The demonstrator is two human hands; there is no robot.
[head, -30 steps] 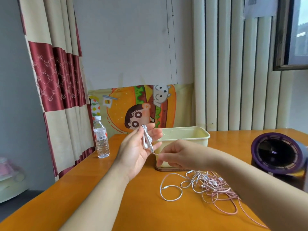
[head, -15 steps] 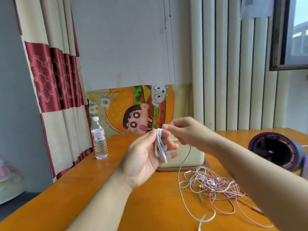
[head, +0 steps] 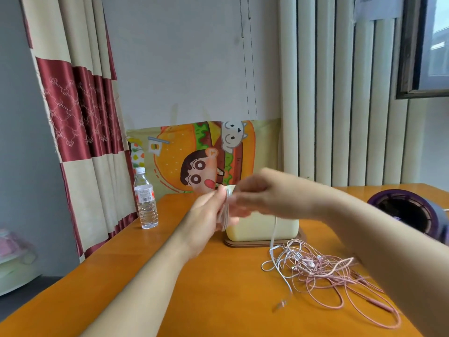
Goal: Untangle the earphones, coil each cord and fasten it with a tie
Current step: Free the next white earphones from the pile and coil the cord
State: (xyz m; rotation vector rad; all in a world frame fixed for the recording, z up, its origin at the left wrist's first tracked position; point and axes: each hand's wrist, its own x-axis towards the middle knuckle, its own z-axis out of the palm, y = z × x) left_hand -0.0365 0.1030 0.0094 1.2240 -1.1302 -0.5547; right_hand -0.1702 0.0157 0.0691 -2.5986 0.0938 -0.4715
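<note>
Left hand: my left hand (head: pixel 206 215) is raised above the bench, palm turned inward, fingers and thumb curled round a flat bundle of white earphone cord (head: pixel 225 212).
Right hand: my right hand (head: pixel 264 193) meets the left at the top of the bundle, fingertips bunched on the cord. They are motion-blurred, so the exact pinch is unclear.
White cord, loose part: it drops from under my right hand, passes in front of the tub and reaches the bench. Its blurred end lies near the front of the pink heap.
Remaining earphones: a tangled heap of pink earphone cords (head: pixel 328 271) lies on the bench, right of centre and below my right forearm.
Bench: an orange-brown wooden bench (head: pixel 218 293).
Tub: a cream plastic rectangular tub (head: pixel 262 227) stands on a brown wooden base (head: pixel 255 243), behind my hands.
Bottle: a clear plastic water bottle (head: pixel 145 200) stands upright at the bench's left edge.
Fan: a round purple fan (head: pixel 410 212) sits at the far right.
Backdrop: a red and cream curtain (head: pixel 80 113), a cartoon burger poster (head: pixel 201 154) and cream vertical blinds (head: pixel 340 93).
</note>
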